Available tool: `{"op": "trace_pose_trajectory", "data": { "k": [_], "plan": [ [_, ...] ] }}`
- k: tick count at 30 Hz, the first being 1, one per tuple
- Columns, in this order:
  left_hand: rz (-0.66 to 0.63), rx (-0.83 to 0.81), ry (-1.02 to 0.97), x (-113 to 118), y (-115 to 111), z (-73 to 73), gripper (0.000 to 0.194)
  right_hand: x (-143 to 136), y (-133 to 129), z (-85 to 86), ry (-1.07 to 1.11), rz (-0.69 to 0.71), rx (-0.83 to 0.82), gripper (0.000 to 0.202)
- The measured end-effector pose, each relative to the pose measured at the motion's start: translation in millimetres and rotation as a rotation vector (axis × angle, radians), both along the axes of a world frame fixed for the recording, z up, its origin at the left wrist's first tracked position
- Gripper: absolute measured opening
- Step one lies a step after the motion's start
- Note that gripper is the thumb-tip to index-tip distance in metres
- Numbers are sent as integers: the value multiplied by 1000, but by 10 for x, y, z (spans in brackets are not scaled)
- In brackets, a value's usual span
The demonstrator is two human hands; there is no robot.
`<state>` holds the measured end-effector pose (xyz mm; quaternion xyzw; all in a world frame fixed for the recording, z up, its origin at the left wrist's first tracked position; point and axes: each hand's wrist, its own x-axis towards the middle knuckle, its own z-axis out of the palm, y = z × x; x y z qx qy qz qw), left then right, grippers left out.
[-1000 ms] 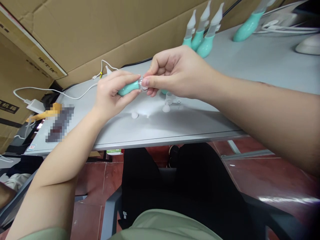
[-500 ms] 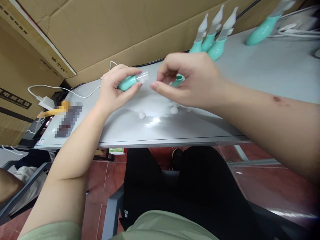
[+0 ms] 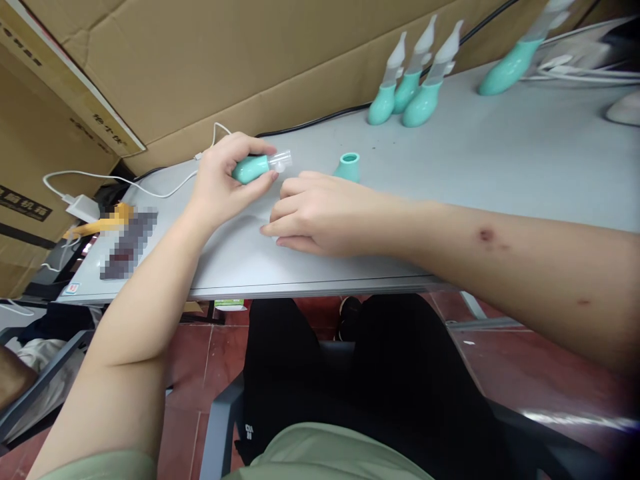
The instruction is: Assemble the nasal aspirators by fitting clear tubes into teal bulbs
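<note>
My left hand [image 3: 227, 170] is closed around a nasal aspirator body, a teal bulb [image 3: 250, 169] with a clear tube [image 3: 281, 160] pointing right; the tube has no white tip on it. Low over the tabletop, just to the right, my right hand [image 3: 320, 217] points left with its fingers bent and drawn together. Its fingertips reach down to the surface, and whatever they pinch is hidden beneath them. Behind that hand stands a loose teal bulb [image 3: 349, 167] with an open round mouth, its lower part covered by the hand.
Three assembled nasal aspirators [image 3: 421, 103] with white tips stand at the back by the cardboard [image 3: 300, 53]. Another aspirator [image 3: 513, 67] leans farther right, near white cables. At left on the grey table [image 3: 500, 153] lie a blurred dark object [image 3: 129, 247], a yellow item and a white charger [image 3: 84, 208].
My right hand has come down and toward me, onto the spot where a small white piece lay, and now covers the small pieces. My left hand keeps its hold on the aspirator body.
</note>
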<state>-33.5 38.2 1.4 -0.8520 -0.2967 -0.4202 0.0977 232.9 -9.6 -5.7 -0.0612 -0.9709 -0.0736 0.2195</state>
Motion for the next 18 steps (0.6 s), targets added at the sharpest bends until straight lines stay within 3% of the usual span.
{"op": "trace_pose_trajectory", "data": {
  "k": [3,7,12,14,18],
  "plan": [
    [-53,-18,10,11,-38,14,29,-30,-27,22,-70,-88,7,29],
    [-38,0,-8,12,-54,13,30,13,-7,41,-22,-39,-77,32],
    [-109,34,-61,9,-53,9,33,229,195,95,432,84,-394,10],
    [-117,21,-63,17,-69,18,37,308,280,137,585,-6,-484,9],
    [-113,-1,-59,29,-106,35,43,352,339,210,885,-94,-619,25]
  ]
}}
